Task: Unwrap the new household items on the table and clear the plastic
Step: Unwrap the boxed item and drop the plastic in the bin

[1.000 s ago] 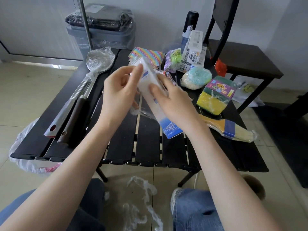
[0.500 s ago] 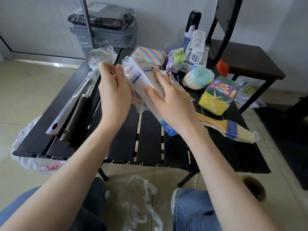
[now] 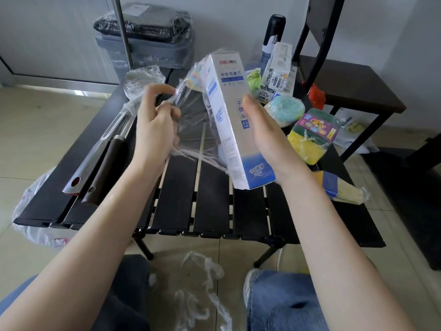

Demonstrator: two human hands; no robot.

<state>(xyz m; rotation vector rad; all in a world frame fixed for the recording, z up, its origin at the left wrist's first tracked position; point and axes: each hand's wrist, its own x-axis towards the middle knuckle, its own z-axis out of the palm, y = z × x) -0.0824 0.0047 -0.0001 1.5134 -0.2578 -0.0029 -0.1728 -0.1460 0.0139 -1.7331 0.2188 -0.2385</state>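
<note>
At frame centre, the right hand (image 3: 265, 137) grips a long white-and-blue box (image 3: 232, 120) — the left hand (image 3: 156, 130) pinches clear plastic wrap (image 3: 193, 125) stretched off its side.

A long white-and-blue box (image 3: 230, 120) is tilting above the table's middle, clear plastic film (image 3: 193, 120) (stretched taut) peeling leftward off it.
</note>
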